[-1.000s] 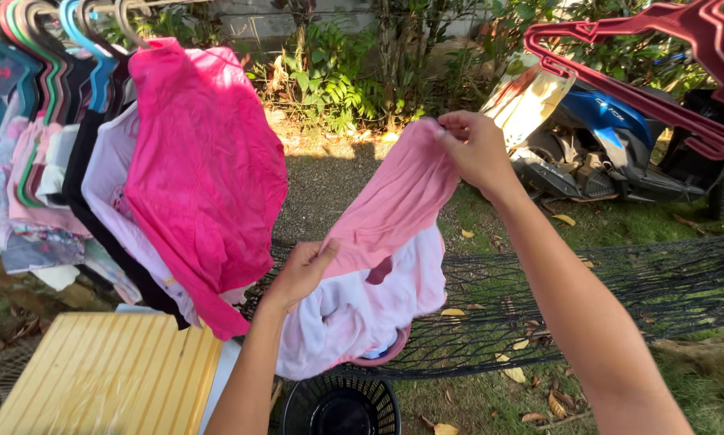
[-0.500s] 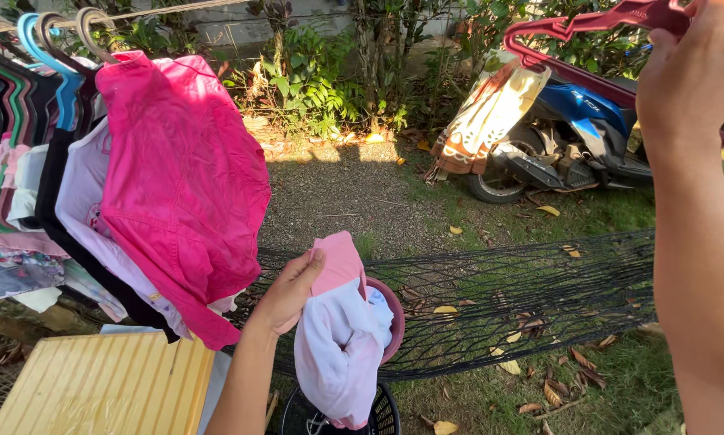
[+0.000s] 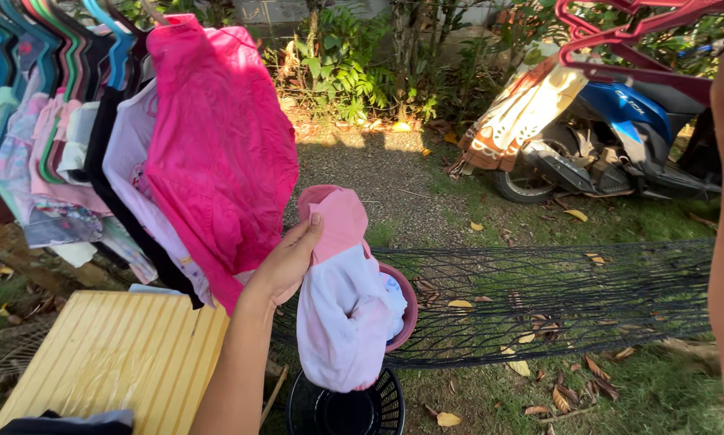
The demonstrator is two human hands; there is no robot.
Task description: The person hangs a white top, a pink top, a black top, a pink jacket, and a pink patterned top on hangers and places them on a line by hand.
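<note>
The left hand pinches the pink top edge of a small pink and white garment, thumb in front and fingers behind, and the cloth hangs down freely above a black basket. Of the right hand only the forearm shows at the right border, reaching up toward the red hangers; whether that hand is spread or closed, I cannot tell. In my judgement the grip is small for a garment that hangs by one edge, so it could slip and drop into the basket or onto the grass beside it. It may also catch on the black net hammock just behind it. The basket looks dark inside, and I cannot make out whether anything lies in it. A yellow slatted desk stands at the lower left with a bit of dark cloth on its near edge. A bright pink shirt hangs with other clothes on the line to the left.
</note>
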